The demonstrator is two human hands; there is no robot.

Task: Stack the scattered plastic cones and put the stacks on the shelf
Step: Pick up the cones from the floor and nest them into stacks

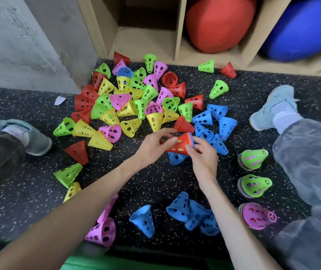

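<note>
Head view
Grip: left hand point(152, 147) and right hand point(202, 158) both pinch the red-topped cone stack point(181, 146), held above the floor.
Risk: loose blue cones point(214, 141) directly behind the grip may scatter.
Risk: off-axis nesting jams the stack.

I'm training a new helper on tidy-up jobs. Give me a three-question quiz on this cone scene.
1. True or false: both hands hold the red-topped stack.
2. How many finished stacks stand on the floor by the person's right leg? A) one B) three C) five
3. Fill in: the shelf compartment nearest the wall holds ____ cones.

Key:
1. True: the left hand and right hand both grip it.
2. B: two green-topped stacks and one pink-topped stack.
3. No; the others hold a red cushion and a blue cushion.
</note>
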